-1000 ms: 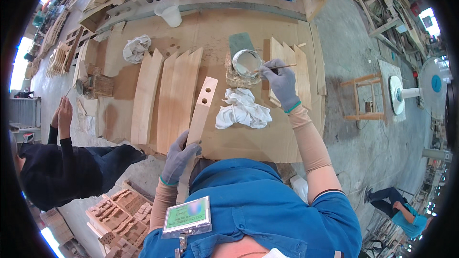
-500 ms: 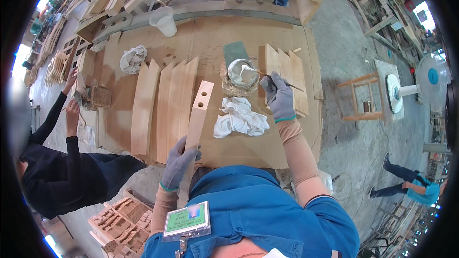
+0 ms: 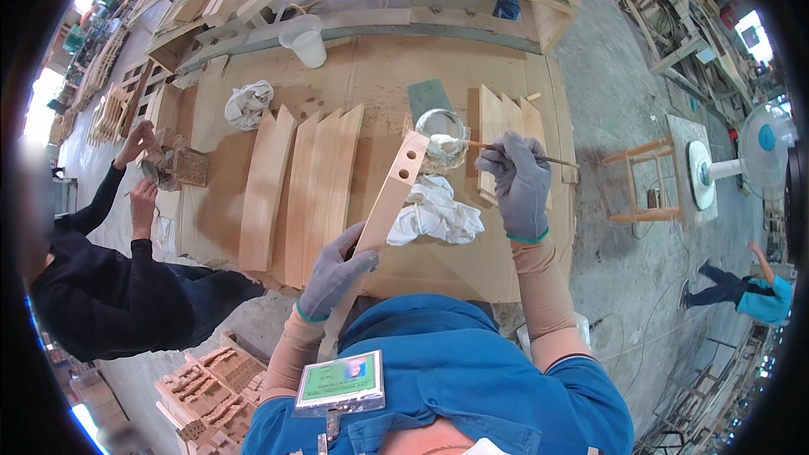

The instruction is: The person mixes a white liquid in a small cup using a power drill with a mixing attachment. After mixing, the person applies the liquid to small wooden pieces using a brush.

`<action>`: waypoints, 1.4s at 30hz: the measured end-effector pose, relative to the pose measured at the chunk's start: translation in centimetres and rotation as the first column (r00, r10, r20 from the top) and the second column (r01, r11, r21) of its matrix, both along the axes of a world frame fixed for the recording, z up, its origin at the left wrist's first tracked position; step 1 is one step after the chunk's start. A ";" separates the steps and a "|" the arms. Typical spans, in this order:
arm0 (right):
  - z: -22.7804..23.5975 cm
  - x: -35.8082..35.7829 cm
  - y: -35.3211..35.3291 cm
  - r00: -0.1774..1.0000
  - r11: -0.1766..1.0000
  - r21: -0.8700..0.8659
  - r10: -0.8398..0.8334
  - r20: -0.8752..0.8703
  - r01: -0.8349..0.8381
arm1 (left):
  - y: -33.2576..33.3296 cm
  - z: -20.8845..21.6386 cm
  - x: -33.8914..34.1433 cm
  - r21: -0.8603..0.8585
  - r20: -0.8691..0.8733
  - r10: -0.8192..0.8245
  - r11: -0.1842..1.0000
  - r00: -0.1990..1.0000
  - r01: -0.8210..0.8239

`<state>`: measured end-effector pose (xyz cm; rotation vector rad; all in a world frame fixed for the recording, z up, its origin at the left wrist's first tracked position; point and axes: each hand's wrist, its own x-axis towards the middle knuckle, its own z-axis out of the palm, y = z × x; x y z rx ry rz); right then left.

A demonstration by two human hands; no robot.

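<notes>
My left hand (image 3: 335, 273), in a grey glove, grips a pale wooden bar (image 3: 389, 202) that has two round holes near its upper end. In my gloved right hand (image 3: 519, 175) is a thin brush (image 3: 490, 147), its white-coated tip close to the bar's holed end. Behind that tip stands an open tub (image 3: 442, 125) with white paste around its rim, partly hidden by the brush. A crumpled white cloth (image 3: 436, 215) lies in front of the tub. Slanted-end wooden pieces (image 3: 511, 118) lie beside my right hand.
More slanted-end boards (image 3: 324, 194) lie on the cardboard-covered table (image 3: 383, 67) at left, with a second rag (image 3: 249, 104) behind them. A plastic cup (image 3: 305, 42) stands at the back. A co-worker (image 3: 126, 278) works at far left; a fan (image 3: 704, 170) stands right.
The brush has come out of the tub and its tip now sits next to the bar's holed end. My left hand has shifted the bar right, tilting it more toward the tub.
</notes>
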<state>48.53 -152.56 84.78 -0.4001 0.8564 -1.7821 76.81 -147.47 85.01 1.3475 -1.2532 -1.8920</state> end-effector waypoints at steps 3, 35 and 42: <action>2.7 1.0 1.3 0.991 0.999 -0.045 0.016 -0.130 -0.022 | 0.3 0.7 0.0 -0.003 -0.033 -0.021 1.000 0.999 0.021; 2.1 3.2 4.7 0.925 0.954 -0.280 -0.006 -0.381 -0.109 | 2.1 3.3 0.3 -0.024 -0.084 -0.022 1.000 0.996 0.020; 2.4 4.1 6.5 0.916 0.957 -0.237 0.060 -0.398 -0.166 | 2.1 2.9 0.4 -0.013 -0.048 -0.013 1.000 0.999 0.013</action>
